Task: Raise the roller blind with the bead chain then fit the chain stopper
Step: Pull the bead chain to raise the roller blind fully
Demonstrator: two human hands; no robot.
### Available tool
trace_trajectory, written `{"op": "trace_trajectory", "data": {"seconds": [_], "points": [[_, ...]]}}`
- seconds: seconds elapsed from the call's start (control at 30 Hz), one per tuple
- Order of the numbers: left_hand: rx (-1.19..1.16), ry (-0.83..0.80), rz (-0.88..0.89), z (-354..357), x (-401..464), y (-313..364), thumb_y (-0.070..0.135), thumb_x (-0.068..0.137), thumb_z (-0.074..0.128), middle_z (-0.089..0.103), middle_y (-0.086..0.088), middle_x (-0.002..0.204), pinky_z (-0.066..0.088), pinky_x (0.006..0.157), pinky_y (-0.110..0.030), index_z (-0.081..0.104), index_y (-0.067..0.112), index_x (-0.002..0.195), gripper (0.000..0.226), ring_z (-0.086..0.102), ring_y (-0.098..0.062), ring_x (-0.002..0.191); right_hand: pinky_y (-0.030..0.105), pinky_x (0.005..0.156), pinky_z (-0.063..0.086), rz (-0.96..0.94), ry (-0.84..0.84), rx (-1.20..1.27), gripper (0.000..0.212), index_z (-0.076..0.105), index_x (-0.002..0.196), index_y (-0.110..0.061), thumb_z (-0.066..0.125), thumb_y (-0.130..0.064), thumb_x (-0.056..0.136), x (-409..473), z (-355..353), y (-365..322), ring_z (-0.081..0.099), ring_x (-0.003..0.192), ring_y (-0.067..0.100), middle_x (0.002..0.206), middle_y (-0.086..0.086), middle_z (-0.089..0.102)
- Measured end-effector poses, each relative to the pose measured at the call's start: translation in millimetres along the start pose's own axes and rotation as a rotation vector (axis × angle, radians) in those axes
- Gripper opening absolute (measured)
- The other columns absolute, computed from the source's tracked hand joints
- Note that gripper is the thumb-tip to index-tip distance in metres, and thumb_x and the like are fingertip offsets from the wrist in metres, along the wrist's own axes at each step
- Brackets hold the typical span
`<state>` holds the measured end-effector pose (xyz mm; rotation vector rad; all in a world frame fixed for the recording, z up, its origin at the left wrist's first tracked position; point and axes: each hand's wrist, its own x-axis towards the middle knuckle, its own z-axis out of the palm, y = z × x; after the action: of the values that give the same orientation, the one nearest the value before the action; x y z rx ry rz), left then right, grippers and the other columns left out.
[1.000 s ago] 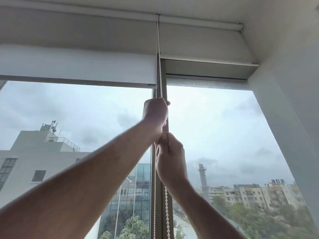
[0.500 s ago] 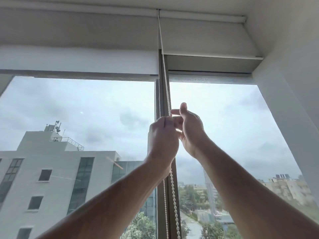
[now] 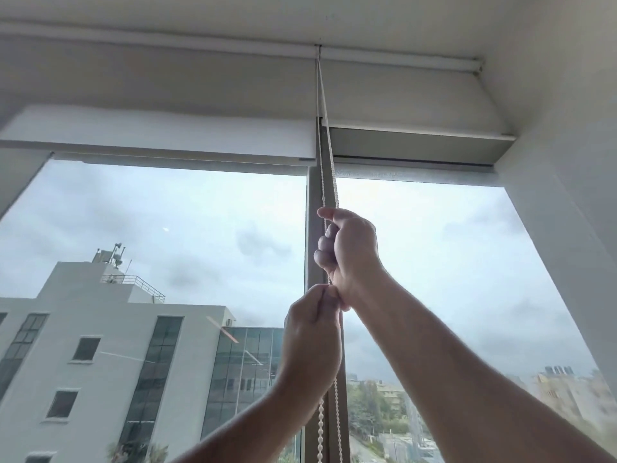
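A white bead chain (image 3: 329, 152) hangs in two strands from the roller tube down in front of the grey window mullion (image 3: 314, 195). My right hand (image 3: 350, 252) is fisted around the chain, higher up. Just below it, touching it, my left hand (image 3: 314, 339) is closed on the chain too. The chain's loose strands continue below my left hand. The left roller blind (image 3: 160, 135) is rolled high, its bottom bar just under the top of the glass. The right roller blind (image 3: 410, 98) sits a little higher. No chain stopper is in sight.
A white wall (image 3: 567, 162) closes the window recess on the right. The ceiling (image 3: 300, 15) runs along the top. Through the glass I see a white building (image 3: 100, 345), trees and a cloudy sky.
My right hand has gone up the chain and closed around it above my left hand. My left hand has dropped lower along the chain. The view has tilted up a little.
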<state>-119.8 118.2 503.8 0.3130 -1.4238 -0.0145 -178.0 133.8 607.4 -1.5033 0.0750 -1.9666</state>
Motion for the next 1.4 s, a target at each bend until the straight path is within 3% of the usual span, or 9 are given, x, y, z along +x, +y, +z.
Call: {"op": "trace_trajectory", "data": {"seconds": [0.13,0.27,0.43,0.57,0.7,0.9,1.1,1.2,1.4], "points": [[-0.018,-0.130,0.030,-15.7,-3.9,-16.2,0.036,0.093,0.044,0.043,0.004,0.052,0.031,0.052,-0.032,0.059,0.020,0.059,0.040,0.037,-0.014,0.050,0.019,0.037,0.024,-0.152,-0.024,-0.175,0.040,0.063,0.077,-0.015,0.028,0.002,0.085,-12.9,-6.3,6.5,0.026,0.029,0.009,0.039,-0.009,0.032],[0.063,-0.053,-0.014,-27.7,17.2,-28.0,0.048,0.090,0.035,0.062,-0.005,0.068,0.042,0.062,-0.033,0.067,0.020,0.071,0.047,0.055,-0.019,0.065,0.021,0.040,0.031,-0.217,-0.048,-0.279,0.041,0.063,0.074,-0.019,0.031,0.000,0.092,-24.0,-13.3,13.2,0.030,0.029,0.008,0.038,-0.010,0.033],[0.220,-0.058,0.040,-29.7,67.0,-9.5,0.051,0.102,0.030,0.054,0.015,0.050,0.040,0.055,-0.029,0.057,0.032,0.061,0.052,0.049,-0.004,0.052,0.026,0.047,0.035,-0.293,-0.109,-0.368,0.037,0.066,0.073,-0.021,0.040,-0.019,0.099,-53.3,-14.9,36.1,0.037,0.040,0.006,0.043,-0.014,0.042],[0.034,-0.088,-0.148,-22.3,96.2,7.1,0.047,0.104,0.029,0.063,-0.004,0.078,0.049,0.057,-0.028,0.065,0.013,0.093,0.050,0.059,-0.017,0.068,0.035,0.053,0.028,-0.301,-0.129,-0.378,0.037,0.065,0.075,-0.025,0.041,-0.024,0.102,-71.4,-30.1,52.2,0.030,0.048,0.013,0.048,-0.012,0.036],[-0.217,-0.185,-0.335,-19.1,111.5,30.8,0.048,0.104,0.029,0.063,-0.008,0.072,0.055,0.058,-0.032,0.065,0.009,0.099,0.053,0.065,-0.022,0.068,0.041,0.054,0.028,-0.254,-0.086,-0.403,0.036,0.064,0.076,-0.023,0.043,-0.017,0.104,-82.9,-52.0,65.0,0.026,0.051,0.020,0.050,-0.005,0.030],[-0.373,-0.147,-0.511,10.8,99.7,43.6,0.017,0.104,0.037,0.039,0.003,0.051,0.026,0.033,-0.015,0.050,0.013,0.071,0.036,0.034,-0.006,0.036,0.038,0.054,0.029,-0.295,-0.126,-0.495,0.033,0.064,0.078,-0.022,0.043,-0.017,0.104,-83.0,-58.1,68.1,0.029,0.050,0.021,0.050,-0.004,0.034],[-0.227,0.071,-0.310,18.0,96.0,43.5,0.004,0.088,0.029,0.028,0.009,0.038,0.016,0.035,-0.015,0.041,0.020,0.057,0.037,0.022,-0.011,0.029,0.024,0.045,0.035,-0.050,-0.299,-0.347,0.048,0.066,0.069,-0.028,0.039,-0.023,0.107,-71.7,-64.5,60.7,0.035,0.047,0.014,0.052,-0.004,0.038],[-0.154,0.120,-0.223,16.2,98.2,45.9,0.006,0.088,0.029,0.031,0.009,0.037,0.024,0.041,-0.020,0.042,0.020,0.053,0.040,0.027,-0.016,0.035,0.032,0.062,0.049,-0.023,-0.273,-0.394,0.041,0.070,0.082,-0.032,0.037,-0.039,0.105,-56.7,-70.5,48.5,0.058,0.064,0.018,0.070,0.006,0.060],[-0.070,0.080,-0.127,30.2,53.0,37.5,0.028,0.096,0.036,0.049,0.001,0.055,0.045,0.057,-0.040,0.049,0.021,0.057,0.042,0.053,-0.027,0.057,0.036,0.071,0.056,-0.012,-0.183,-0.413,0.051,0.073,0.103,-0.022,0.037,-0.058,0.100,-22.3,-69.3,19.3,0.069,0.076,0.014,0.093,0.009,0.076]]}}
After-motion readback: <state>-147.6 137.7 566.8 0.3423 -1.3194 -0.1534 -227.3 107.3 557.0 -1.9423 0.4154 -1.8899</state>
